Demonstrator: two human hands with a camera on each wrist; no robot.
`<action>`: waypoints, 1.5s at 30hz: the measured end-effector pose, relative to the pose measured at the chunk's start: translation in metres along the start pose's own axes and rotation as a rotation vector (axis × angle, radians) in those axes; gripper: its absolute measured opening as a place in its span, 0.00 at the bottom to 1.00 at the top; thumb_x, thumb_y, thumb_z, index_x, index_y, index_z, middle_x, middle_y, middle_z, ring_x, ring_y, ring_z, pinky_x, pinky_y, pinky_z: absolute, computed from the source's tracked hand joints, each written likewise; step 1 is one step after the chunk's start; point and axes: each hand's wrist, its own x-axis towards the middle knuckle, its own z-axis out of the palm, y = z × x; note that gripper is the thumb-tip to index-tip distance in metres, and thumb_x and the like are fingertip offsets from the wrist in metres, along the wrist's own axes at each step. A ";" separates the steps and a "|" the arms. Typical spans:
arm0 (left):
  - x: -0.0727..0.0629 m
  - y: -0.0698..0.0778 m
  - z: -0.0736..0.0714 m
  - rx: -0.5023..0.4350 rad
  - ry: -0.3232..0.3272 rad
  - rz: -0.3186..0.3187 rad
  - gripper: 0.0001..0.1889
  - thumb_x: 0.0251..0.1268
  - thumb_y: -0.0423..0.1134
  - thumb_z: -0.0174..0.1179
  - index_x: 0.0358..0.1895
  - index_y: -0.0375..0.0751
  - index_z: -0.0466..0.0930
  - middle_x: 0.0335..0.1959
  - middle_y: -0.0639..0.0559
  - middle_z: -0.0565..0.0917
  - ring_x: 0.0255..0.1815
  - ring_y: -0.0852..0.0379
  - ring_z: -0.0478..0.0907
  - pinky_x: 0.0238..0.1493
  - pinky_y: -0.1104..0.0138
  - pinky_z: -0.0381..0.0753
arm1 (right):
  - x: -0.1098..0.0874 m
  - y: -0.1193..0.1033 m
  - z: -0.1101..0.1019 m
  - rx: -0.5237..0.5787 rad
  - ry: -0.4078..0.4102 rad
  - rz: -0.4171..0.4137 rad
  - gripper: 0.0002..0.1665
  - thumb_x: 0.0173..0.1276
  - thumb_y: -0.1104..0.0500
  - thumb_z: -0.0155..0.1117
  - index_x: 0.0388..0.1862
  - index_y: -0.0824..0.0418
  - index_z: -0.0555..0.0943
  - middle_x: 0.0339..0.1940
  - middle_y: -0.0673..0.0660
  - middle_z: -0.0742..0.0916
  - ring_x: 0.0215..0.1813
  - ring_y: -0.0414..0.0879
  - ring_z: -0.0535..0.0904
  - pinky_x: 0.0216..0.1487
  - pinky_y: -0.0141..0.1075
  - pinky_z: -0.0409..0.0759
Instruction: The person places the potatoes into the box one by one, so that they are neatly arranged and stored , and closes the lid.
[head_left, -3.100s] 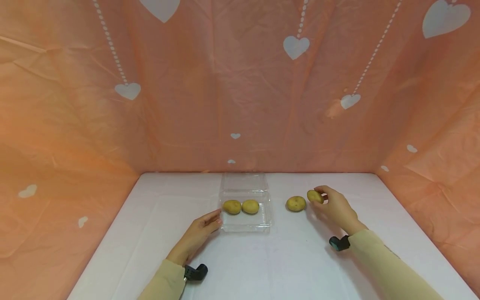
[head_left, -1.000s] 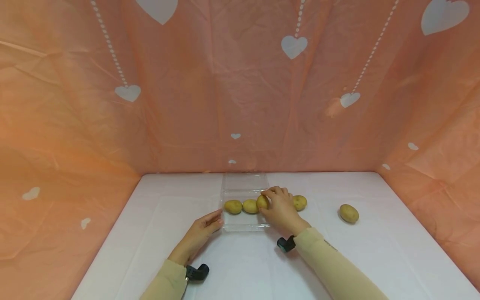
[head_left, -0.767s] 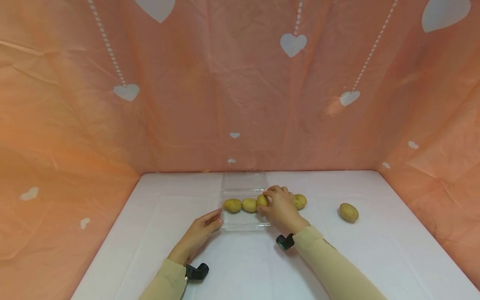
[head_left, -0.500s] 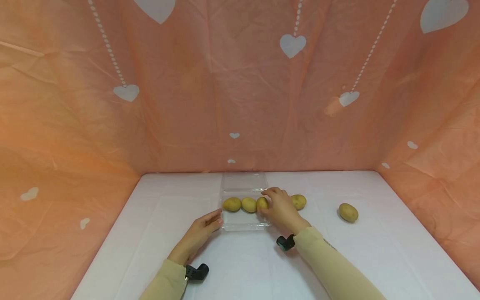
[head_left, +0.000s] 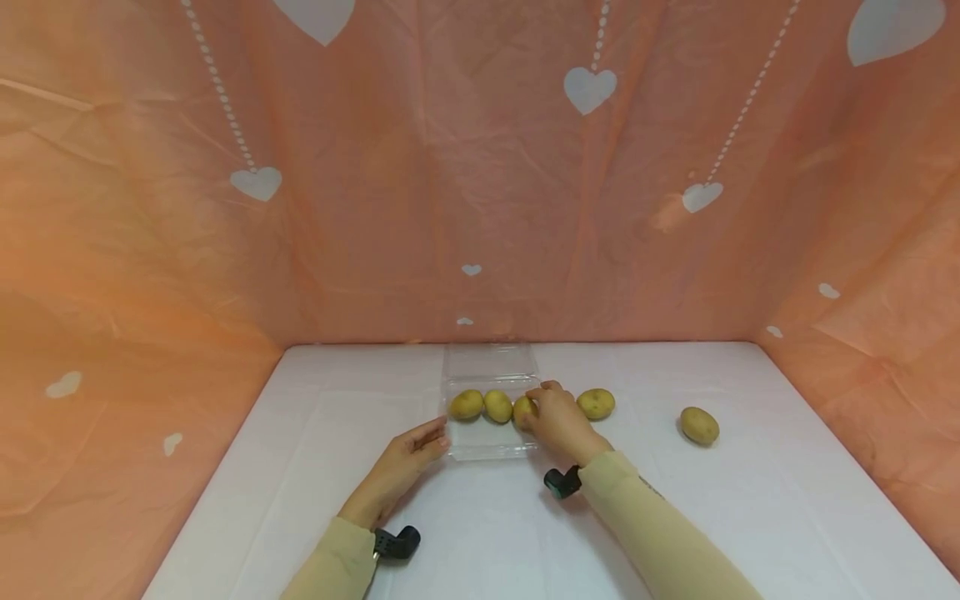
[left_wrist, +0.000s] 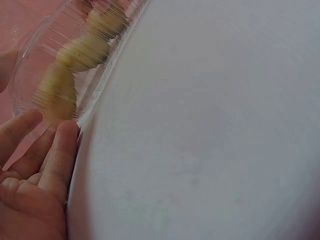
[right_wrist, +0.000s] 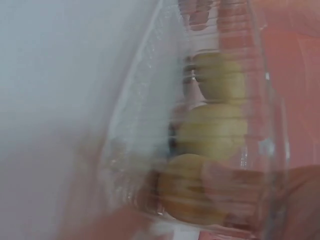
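A clear plastic clamshell box (head_left: pixel 491 454) stands on the white table with its lid laid back. Inside, a left potato (head_left: pixel 467 405) and a middle potato (head_left: pixel 498 407) lie in a row with a third potato (head_left: pixel 522 412) at the right end. My right hand (head_left: pixel 562 423) reaches over the box's right side and pinches that third potato. In the right wrist view its thumb (right_wrist: pixel 225 182) presses on the potato, seen blurred through the ribbed wall. My left hand (head_left: pixel 405 462) keeps its fairly straight fingertips at the box's left side; the left wrist view shows the fingers (left_wrist: pixel 62 150) there.
Right of the box, close behind my right hand, lies a loose potato (head_left: pixel 597 404). Another potato (head_left: pixel 699 426) rests farther right. The open lid (head_left: pixel 491 362) reaches toward the orange heart-patterned backdrop (head_left: pixel 510 208) at the table's back edge.
My right hand has carried a potato leftward from the right of the box into it. Lately that potato sits slightly lower, and the two beside it have turned a little. The left hand stays put.
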 end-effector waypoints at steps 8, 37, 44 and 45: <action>0.002 -0.002 0.000 0.017 0.000 0.000 0.30 0.67 0.45 0.62 0.68 0.36 0.68 0.65 0.38 0.72 0.67 0.45 0.66 0.65 0.54 0.69 | -0.002 0.002 0.000 0.076 0.047 0.021 0.27 0.59 0.59 0.71 0.56 0.68 0.79 0.56 0.68 0.78 0.58 0.62 0.75 0.60 0.51 0.74; 0.001 -0.002 -0.002 0.018 -0.036 -0.018 0.31 0.68 0.47 0.61 0.70 0.37 0.66 0.67 0.38 0.69 0.68 0.45 0.65 0.65 0.57 0.69 | 0.023 -0.027 0.018 -0.297 0.050 -0.204 0.25 0.57 0.43 0.73 0.51 0.53 0.84 0.42 0.53 0.88 0.45 0.54 0.76 0.55 0.54 0.62; 0.002 -0.003 -0.004 0.012 -0.043 -0.016 0.32 0.66 0.49 0.62 0.70 0.39 0.66 0.67 0.39 0.70 0.68 0.46 0.65 0.66 0.56 0.68 | 0.022 -0.028 0.019 -0.276 0.054 -0.184 0.28 0.56 0.39 0.72 0.50 0.55 0.84 0.44 0.55 0.86 0.48 0.55 0.76 0.56 0.53 0.64; 0.002 -0.003 -0.004 0.014 -0.041 -0.018 0.32 0.67 0.49 0.61 0.70 0.39 0.66 0.67 0.40 0.70 0.68 0.46 0.65 0.66 0.56 0.68 | 0.022 -0.029 0.020 -0.260 0.058 -0.180 0.29 0.56 0.39 0.72 0.50 0.55 0.83 0.45 0.55 0.86 0.49 0.55 0.76 0.56 0.53 0.64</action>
